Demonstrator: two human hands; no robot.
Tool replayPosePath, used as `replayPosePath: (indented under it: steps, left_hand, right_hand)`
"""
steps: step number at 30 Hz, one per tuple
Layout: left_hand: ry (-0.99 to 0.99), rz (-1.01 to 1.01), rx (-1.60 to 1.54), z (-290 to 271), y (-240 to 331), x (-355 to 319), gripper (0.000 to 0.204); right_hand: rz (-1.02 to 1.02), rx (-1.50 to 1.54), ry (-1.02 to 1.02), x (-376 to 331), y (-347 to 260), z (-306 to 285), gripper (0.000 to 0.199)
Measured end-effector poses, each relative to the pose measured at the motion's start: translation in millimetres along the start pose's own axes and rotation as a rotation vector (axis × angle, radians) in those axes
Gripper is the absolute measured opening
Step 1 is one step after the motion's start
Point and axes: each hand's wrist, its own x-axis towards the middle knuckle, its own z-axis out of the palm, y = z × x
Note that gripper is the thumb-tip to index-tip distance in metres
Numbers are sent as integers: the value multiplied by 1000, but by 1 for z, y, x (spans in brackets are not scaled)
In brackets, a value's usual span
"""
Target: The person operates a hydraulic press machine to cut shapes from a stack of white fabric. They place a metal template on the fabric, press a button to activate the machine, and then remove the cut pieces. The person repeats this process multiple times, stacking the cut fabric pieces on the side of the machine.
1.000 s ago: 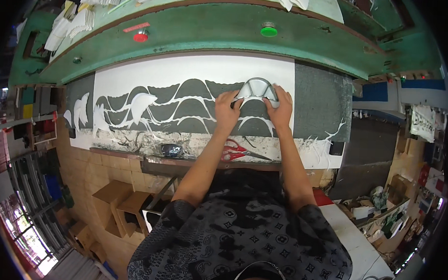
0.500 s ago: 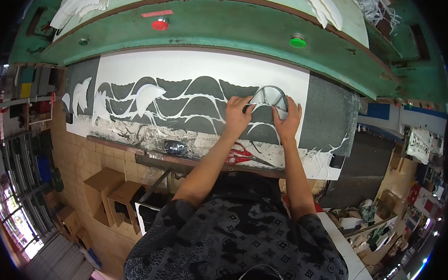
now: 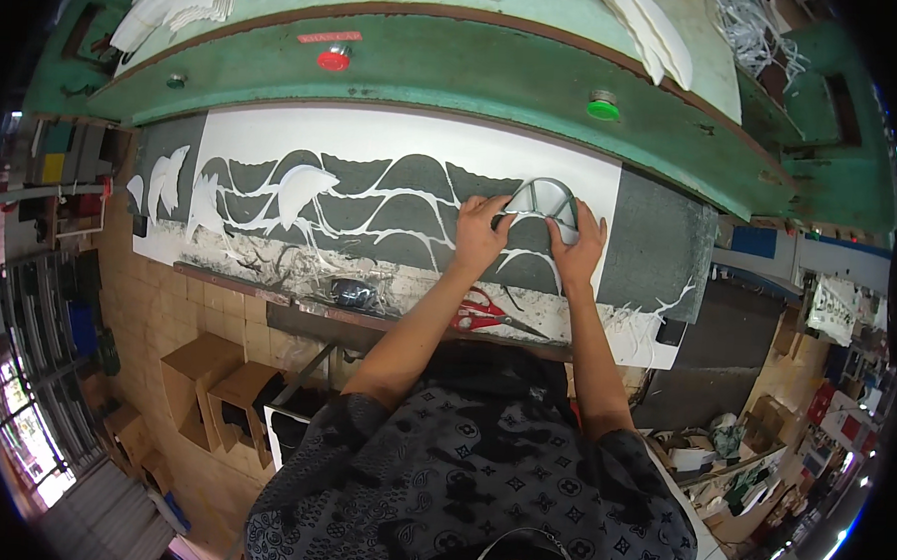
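A half-moon metal cutting die [image 3: 544, 196] with inner struts lies on the right end of a white sheet [image 3: 395, 136]. My left hand [image 3: 482, 231] grips the die's left end, thumb and fingers closed on its edge. At the other end, my right hand [image 3: 577, 250] pinches the rim the same way. Left of the die, rows of curved shapes are cut from the sheet, with thin white strips between dark gaps. Several loose white curved pieces [image 3: 303, 192] rest on the sheet's left part.
Beyond the sheet runs a green machine beam [image 3: 457, 75] with a red button [image 3: 333, 57] and a green button [image 3: 603, 107]. Red-handled scissors [image 3: 492, 316] and a dark blue object [image 3: 353, 293] lie along the front edge. Cardboard boxes [image 3: 201, 374] stand on the floor at left.
The view has tilted slightly, so the machine and sheet sit a little lower. Both hands stay on the die, which keeps nearly the same place on the sheet.
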Motion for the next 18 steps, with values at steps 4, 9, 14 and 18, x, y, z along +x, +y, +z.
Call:
replayPosePath:
  steps: [4, 9, 14, 18]
  left_hand:
    - [24, 98, 49, -19, 15, 2, 56]
    - [116, 105, -120, -42, 101, 30, 30]
    - [107, -73, 100, -48, 170, 73, 55]
    - [-36, 26, -30, -52, 143, -1, 54]
  right_hand:
    - [-6, 159, 198, -13, -32, -24, 57]
    - [-4, 343, -456, -115, -32, -72, 44]
    - [-204, 360, -645, -175, -42, -90, 51]
    - [-168, 332, -590, -190, -51, -98, 57]
